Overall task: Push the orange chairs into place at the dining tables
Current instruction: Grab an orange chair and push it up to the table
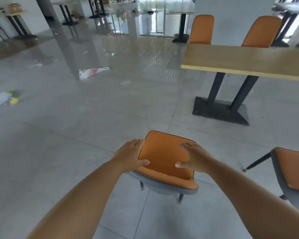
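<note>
While both hands, left (129, 155) and right (194, 158), grasp the chair (162, 157) backrest, its seat faces away from the desk (245, 61) beyond the fingers.

Looks like a cafeteria or canteen dining hall. Long wooden table (248, 61) on black pedestal legs, matching orange chairs (203, 29) tucked at its far edge, more of the same tables (66, 4) further back, a big shiny tiled floor (93, 118), and litter (91, 72) scattered across it.
</note>
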